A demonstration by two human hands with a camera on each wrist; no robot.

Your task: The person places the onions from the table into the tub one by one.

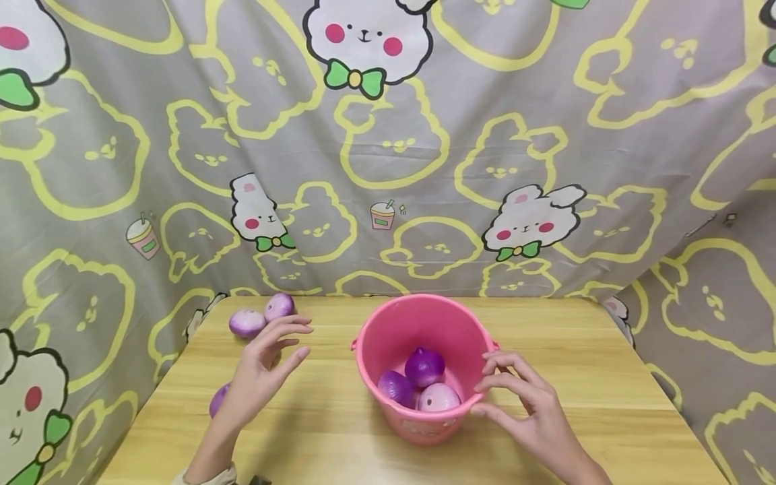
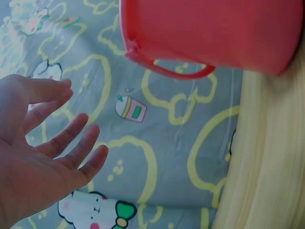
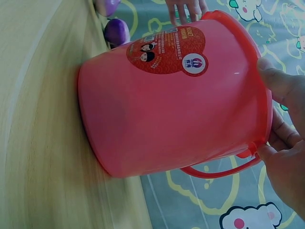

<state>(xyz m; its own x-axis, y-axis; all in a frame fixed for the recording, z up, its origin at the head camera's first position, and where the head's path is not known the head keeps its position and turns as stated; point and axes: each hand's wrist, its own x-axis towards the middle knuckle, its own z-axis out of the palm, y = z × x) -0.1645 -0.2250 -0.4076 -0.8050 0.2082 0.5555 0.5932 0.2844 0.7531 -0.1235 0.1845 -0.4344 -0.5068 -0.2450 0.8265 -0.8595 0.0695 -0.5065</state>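
Observation:
A pink bucket [image 1: 405, 428] stands upright on the table, with three purple onions inside, among them a dark one [image 1: 424, 367] and a pale one [image 1: 439, 397]. My right hand [image 1: 536, 411] grips its right rim, thumb on the near side and fingers at the edge by the handle joint. Left of the bucket, my left hand [image 1: 267, 370] hovers with loosely bent fingers, touching nothing. Behind it lie two more onions, one whitish-purple [image 1: 246, 323] and one beside it [image 1: 279, 307]. Another onion [image 1: 218, 399] is partly hidden by the left wrist.
The wooden table [image 1: 327, 431] ends at a patterned grey curtain [image 1: 436, 162] that hangs behind and along both sides. The bucket's handle [image 3: 219, 172] hangs down its far side. A small dark object [image 1: 259, 480] shows at the bottom edge beside the left sleeve.

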